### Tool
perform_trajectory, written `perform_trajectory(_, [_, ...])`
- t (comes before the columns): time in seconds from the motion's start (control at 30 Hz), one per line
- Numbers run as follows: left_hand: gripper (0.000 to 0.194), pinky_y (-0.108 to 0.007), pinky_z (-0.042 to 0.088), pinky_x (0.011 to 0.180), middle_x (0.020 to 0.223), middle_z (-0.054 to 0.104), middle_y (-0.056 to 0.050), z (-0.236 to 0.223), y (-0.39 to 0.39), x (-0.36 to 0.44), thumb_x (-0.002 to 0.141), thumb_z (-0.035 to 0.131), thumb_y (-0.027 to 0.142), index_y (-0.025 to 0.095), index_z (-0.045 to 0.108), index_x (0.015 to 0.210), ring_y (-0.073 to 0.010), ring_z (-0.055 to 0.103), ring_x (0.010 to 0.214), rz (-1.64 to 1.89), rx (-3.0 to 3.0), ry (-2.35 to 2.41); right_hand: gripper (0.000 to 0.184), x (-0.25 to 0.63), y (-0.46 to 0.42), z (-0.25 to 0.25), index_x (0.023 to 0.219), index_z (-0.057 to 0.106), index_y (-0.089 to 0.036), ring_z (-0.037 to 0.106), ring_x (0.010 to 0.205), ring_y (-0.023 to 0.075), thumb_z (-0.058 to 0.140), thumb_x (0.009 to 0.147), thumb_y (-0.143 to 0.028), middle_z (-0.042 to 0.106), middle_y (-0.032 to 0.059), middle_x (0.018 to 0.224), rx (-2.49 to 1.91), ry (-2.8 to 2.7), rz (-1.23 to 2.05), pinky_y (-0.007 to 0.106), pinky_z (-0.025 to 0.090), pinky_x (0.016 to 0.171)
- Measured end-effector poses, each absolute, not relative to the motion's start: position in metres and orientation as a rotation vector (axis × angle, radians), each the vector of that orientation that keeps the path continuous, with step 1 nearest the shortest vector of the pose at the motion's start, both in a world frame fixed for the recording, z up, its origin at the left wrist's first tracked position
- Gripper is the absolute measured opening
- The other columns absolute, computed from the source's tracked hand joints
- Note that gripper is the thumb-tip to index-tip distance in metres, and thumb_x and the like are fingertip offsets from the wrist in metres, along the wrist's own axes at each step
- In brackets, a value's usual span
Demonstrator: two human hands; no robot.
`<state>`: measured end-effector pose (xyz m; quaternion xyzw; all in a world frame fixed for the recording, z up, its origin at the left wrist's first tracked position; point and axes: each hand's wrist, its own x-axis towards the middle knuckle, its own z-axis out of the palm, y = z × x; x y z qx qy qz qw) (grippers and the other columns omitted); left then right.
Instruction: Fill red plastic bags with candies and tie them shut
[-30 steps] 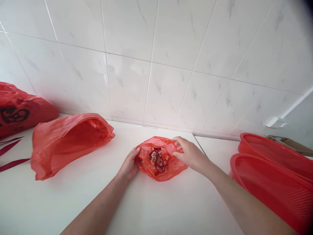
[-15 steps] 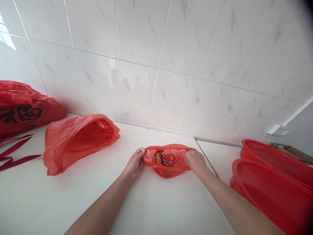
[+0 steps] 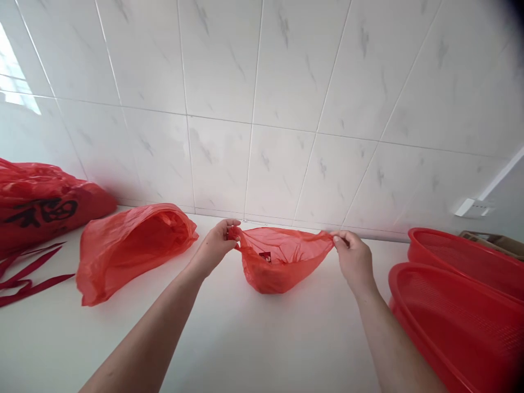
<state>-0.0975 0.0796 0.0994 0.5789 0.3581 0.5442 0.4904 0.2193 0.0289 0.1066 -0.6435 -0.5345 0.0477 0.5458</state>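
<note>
A thin red plastic bag [image 3: 282, 273] stands on the white table in front of me, its mouth stretched wide between both hands. My left hand [image 3: 219, 240] pinches the left end of the rim. At the right end, my right hand [image 3: 355, 256] grips the rim between thumb and fingers. Inside lies a small dark red packet [image 3: 265, 256], mostly hidden by the bag's front wall. To the left, a second red plastic bag [image 3: 94, 256] rests on its side with its mouth gaping; neither hand touches it.
A large red bag with black lettering [image 3: 45, 213] sits at the far left, dark red straps [image 3: 41, 273] trailing from it. Two red plastic baskets [image 3: 403, 305] stand at the right, with a cardboard box [image 3: 491, 240] behind. A tiled wall [image 3: 282, 169] closes off the table's back edge.
My hands have moved apart and up, pulling the bag's mouth wider and raising its rim. Less of the packet shows now. The view has shifted slightly.
</note>
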Motion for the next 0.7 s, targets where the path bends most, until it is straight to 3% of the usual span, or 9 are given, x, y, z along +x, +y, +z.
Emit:
perform_trajectory(0.1, [0.041,-0.024,0.045,0.066,0.087,0.065,-0.002,0.116,0.082,-0.097,0.061,0.057,0.002,0.023,0.067,0.095,-0.0172,0.056,0.077,1.417,1.660,1.061,0.030,0.216,0.036,0.099,0.097,0.063,-0.018,0.060,0.085,0.0213,0.049,0.080,-0.038,0.065,0.0079,0.094,-1.427,-1.084,0.226,0.036,0.047,0.076])
perform_trajectory(0.17, [0.040,-0.024,0.044,0.067,0.088,0.066,-0.002,0.123,0.082,-0.094,0.061,0.057,0.002,0.025,0.069,0.091,-0.0184,0.056,0.079,1.416,1.724,1.089,0.041,0.212,0.039,0.093,0.111,0.059,-0.018,0.058,0.097,0.0233,0.055,0.077,-0.040,0.062,0.0107,0.107,-1.392,-1.140,0.232,0.038,0.046,0.083])
perform_trajectory(0.3, [0.039,-0.024,0.042,0.067,0.089,0.066,-0.002,0.127,0.079,-0.087,0.063,0.057,0.001,0.026,0.070,0.090,-0.0198,0.055,0.080,1.372,1.808,1.092,0.078,0.202,0.037,0.086,0.139,0.033,-0.030,0.038,0.128,0.0234,0.067,0.069,-0.037,0.038,0.0079,0.142,-1.346,-1.527,0.284,0.042,0.036,0.102])
perform_trajectory(0.37, [0.040,-0.024,0.041,0.066,0.096,0.065,-0.003,0.129,0.076,-0.084,0.064,0.055,0.001,0.026,0.069,0.092,-0.0195,0.055,0.081,1.366,1.907,1.141,0.065,0.199,0.036,0.085,0.132,0.045,-0.033,0.033,0.131,0.0229,0.067,0.071,-0.037,0.035,0.0041,0.144,-1.348,-1.665,0.337,0.043,0.030,0.106])
perform_trajectory(0.47, [0.040,-0.024,0.041,0.064,0.104,0.061,-0.003,0.138,0.071,-0.081,0.065,0.054,0.002,0.026,0.069,0.094,-0.0177,0.055,0.078,1.385,2.006,1.200,0.034,0.197,0.038,0.088,0.106,0.065,-0.026,0.042,0.125,0.0244,0.061,0.078,-0.044,0.050,0.0062,0.133,-1.223,-1.550,0.511,0.044,0.032,0.105])
perform_trajectory(0.6, [0.039,-0.023,0.043,0.064,0.110,0.057,-0.004,0.156,0.064,-0.070,0.065,0.056,0.006,0.024,0.067,0.098,-0.0153,0.054,0.076,1.507,1.944,1.173,0.028,0.194,0.045,0.098,0.091,0.063,-0.025,0.059,0.104,0.0216,0.050,0.086,-0.050,0.066,0.0045,0.104,-0.727,-1.097,0.900,0.039,0.046,0.089])
perform_trajectory(0.67, [0.040,-0.022,0.043,0.062,0.114,0.055,-0.004,0.163,0.062,-0.062,0.067,0.057,0.008,0.025,0.064,0.103,-0.0154,0.055,0.080,1.533,1.868,1.171,0.026,0.190,0.045,0.103,0.085,0.061,-0.026,0.062,0.081,0.0161,0.051,0.086,-0.050,0.063,0.0000,0.075,-0.591,-0.972,0.991,0.031,0.049,0.073])
perform_trajectory(0.7, [0.041,-0.022,0.042,0.060,0.115,0.054,-0.004,0.166,0.061,-0.057,0.067,0.058,0.009,0.025,0.062,0.105,-0.0156,0.055,0.081,1.534,1.824,1.176,0.026,0.187,0.044,0.104,0.083,0.061,-0.025,0.058,0.065,0.0123,0.051,0.086,-0.049,0.055,-0.0030,0.061,-0.580,-0.948,1.021,0.026,0.047,0.063])
